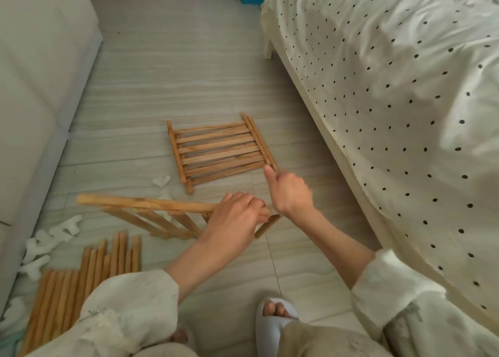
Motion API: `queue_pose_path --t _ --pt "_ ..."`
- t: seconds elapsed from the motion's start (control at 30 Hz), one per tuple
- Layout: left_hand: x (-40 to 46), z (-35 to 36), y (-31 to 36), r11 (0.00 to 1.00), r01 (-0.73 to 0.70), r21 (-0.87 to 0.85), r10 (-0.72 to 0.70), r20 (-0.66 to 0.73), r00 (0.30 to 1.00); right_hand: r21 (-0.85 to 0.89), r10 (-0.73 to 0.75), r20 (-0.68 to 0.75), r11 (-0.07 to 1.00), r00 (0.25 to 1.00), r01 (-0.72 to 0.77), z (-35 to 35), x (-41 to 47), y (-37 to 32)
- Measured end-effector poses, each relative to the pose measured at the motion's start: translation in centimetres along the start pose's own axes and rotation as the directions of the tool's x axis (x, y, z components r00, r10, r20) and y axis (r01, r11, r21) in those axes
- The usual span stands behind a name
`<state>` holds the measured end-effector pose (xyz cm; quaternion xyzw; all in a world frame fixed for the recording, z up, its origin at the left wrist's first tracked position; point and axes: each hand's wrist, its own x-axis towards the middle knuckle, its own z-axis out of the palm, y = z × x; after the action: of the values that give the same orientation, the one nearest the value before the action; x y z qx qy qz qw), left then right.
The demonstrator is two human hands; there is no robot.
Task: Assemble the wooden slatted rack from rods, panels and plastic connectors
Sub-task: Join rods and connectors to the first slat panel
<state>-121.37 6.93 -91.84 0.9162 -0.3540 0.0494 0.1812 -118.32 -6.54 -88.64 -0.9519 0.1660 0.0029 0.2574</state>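
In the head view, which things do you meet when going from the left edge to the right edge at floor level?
White plastic connectors → loose round wooden rods → flat wooden slatted panel → cream polka-dot bed cover.

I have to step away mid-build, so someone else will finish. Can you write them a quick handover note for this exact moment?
Left hand grips the raised slatted panel by its top rail.
Right hand is curled at that rail's end, thumb up; its grip is unclear.
Second panel lies flat on the floor.
Loose rods and white plastic connectors lie at left.
Done: nothing visibly joined.
Left: connect panels, rods and connectors.
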Motion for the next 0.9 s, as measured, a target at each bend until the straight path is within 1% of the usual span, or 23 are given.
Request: queue_pose_path --t 0.03,0.07,0.2,0.27,0.37,0.5,0.67,0.73,0.8,0.87,0.9 --pt "0.0 0.2 -0.3 1.0 0.006 0.008 -0.006 -0.015 1.0 0.026 0.052 0.077 0.998 0.996 -0.054 1.4 -0.3 0.3" --pt "0.0 0.4 -0.5 1.0 0.021 0.017 -0.02 -0.043 0.999 0.047 0.073 0.101 0.996 0.992 -0.079 2.3 -0.1 0.5" --pt "-0.2 0.3 -0.3 0.994 0.072 0.079 -0.067 -0.069 0.995 0.144 0.142 0.063 0.978 0.988 -0.15 2.6 0.2 0.5" --pt "-0.2 0.4 0.0 0.989 0.115 0.09 -0.109 -0.068 0.992 0.16 0.199 0.033 0.966 0.979 -0.202 2.8 -0.2 0.6" --pt "0.0 0.1 0.4 0.983 0.176 0.051 -0.174 -0.044 0.984 0.19 0.261 -0.017 0.949 0.965 -0.253 3.0 -0.9 0.6" --pt "0.6 0.2 0.2 0.977 0.212 -0.02 -0.212 -0.016 0.977 0.201 0.293 -0.059 0.94 0.954 -0.276 3.1 -1.1 0.5" --pt "1.3 -0.7 -0.9 0.951 0.284 -0.123 -0.259 0.183 0.948 0.235 0.31 -0.063 0.928 0.949 -0.288 3.4 -1.1 0.0" --pt "1.4 -1.3 -1.0 0.929 0.33 -0.169 -0.273 0.289 0.917 0.248 0.301 -0.051 0.927 0.952 -0.28 3.4 -1.7 -0.1" --pt "1.4 -1.9 -1.2 0.91 0.372 -0.182 -0.275 0.407 0.871 0.274 0.298 -0.017 0.919 0.954 -0.282 3.6 -2.3 -0.1" --pt "1.3 -2.4 -1.3 0.912 0.385 -0.144 -0.267 0.506 0.82 0.399 0.302 0.063 0.866 0.951 -0.301 4.1 -2.9 0.3" --pt "1.2 -2.5 -1.4 0.904 0.404 -0.138 -0.273 0.541 0.795 0.489 0.306 0.121 0.809 0.944 -0.325 4.3 -3.1 0.6"
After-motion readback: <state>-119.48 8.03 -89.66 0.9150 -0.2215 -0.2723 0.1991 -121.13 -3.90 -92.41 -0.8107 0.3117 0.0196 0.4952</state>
